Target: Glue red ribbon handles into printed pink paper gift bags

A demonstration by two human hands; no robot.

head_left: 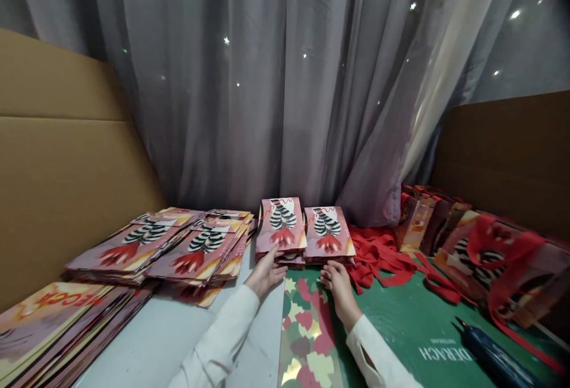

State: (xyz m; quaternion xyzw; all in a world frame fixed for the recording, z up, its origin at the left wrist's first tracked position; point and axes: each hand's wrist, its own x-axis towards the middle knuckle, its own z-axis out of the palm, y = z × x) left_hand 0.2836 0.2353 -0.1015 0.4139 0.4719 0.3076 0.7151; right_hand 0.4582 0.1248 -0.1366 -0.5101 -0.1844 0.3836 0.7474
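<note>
The two pink bag stacks, printed with black-and-white striped shapes and red petals, sit just beyond the fingers; the left hand and right hand are open, gripping nothing.

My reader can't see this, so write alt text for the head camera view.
A left hand and right hand are at two neighboring piles of printed paper, before a gray curtain. More printed piles lie left; red ribbon and standing bags are right.
</note>
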